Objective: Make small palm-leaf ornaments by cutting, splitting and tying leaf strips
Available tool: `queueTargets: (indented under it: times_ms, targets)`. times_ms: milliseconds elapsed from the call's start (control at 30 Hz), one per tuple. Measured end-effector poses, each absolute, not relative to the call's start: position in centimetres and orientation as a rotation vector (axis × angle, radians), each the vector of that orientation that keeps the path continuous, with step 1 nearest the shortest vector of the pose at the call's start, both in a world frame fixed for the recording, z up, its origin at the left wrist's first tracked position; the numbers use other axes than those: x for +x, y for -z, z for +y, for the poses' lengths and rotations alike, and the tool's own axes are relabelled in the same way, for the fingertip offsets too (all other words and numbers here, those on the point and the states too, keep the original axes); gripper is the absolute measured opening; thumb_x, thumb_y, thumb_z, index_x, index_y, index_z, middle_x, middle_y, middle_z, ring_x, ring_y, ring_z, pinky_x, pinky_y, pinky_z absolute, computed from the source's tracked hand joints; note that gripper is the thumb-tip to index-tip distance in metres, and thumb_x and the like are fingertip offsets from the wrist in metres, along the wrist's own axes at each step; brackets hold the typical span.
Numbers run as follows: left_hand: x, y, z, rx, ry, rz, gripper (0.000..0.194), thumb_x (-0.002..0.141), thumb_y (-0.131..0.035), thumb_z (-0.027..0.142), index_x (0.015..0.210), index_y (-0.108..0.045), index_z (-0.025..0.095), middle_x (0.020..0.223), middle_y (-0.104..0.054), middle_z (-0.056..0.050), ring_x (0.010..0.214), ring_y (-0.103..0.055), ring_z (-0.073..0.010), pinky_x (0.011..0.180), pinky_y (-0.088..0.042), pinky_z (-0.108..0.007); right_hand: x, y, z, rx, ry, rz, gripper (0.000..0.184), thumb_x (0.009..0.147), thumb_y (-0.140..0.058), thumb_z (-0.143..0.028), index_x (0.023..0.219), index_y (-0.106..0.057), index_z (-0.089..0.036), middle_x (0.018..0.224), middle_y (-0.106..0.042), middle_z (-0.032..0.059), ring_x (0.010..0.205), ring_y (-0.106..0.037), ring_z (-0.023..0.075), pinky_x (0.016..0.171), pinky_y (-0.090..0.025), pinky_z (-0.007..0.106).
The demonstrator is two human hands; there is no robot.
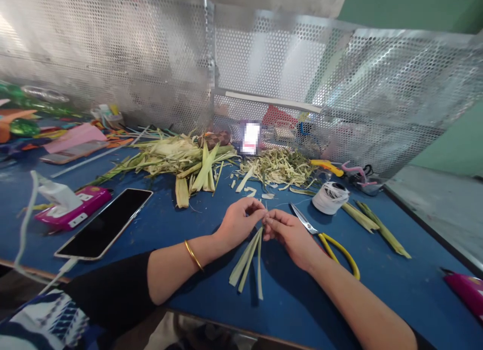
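Pinching leaf strips (244, 259), L+R fingers (257, 216) (278, 225) tight

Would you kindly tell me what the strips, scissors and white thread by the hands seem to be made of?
Strips: probably plant leaf or husk, matt, pale green, fibrous-looking.
Scissors: blades of metal, likely steel, by their silvery shine; handles likely plastic, being smooth yellow.
White thread: matt wound fibre, loose strands showing; whether cotton or synthetic is unclear.

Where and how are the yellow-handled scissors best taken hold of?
Probably by the outer yellow handle, coming from the near right: the scissors lie with blades pointing away from the person, and the right forearm borders the handles' left side.
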State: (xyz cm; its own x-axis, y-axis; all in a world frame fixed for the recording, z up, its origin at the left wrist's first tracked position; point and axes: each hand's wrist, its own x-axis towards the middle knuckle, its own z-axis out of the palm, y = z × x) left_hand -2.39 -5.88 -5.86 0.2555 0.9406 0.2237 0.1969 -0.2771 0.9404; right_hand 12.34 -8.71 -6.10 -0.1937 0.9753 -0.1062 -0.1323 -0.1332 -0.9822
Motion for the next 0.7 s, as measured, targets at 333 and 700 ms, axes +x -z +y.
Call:
queueTargets:
  times_ms: [333,700]
  targets:
    - [-2.4,5.2,-6.6,1.081,-0.689,0.784,0.035,0.064,-0.073,0.042,0.077,-0.055,0.015,0.061,-0.053,0.004,0.048,-0.049,-0.0062,0.049,-0.044,-0.021,12.9,5.5,-8.4,-1.031,-1.259,-1.200,0.024,0.072,-0.068,-0.041,0.075,-0.061,-0.018,0.063,-0.057,-0.0037,0.057,-0.054,0.0105,0.062,-0.046,0.026]
    - [-2.8,4.7,-5.9,0.943,-0.761,0.850,0.028,0.065,-0.072,0.035,0.066,-0.052,0.015,0.048,-0.031,0.010,0.039,-0.017,-0.0014,0.040,-0.006,-0.020,12.8,5.4,-8.7,-1.152,-1.086,-1.483,0.019,0.079,-0.059,-0.039,0.075,-0.059,-0.020,0.070,-0.065,-0.0001,0.070,-0.062,0.0167,0.073,-0.049,0.032]
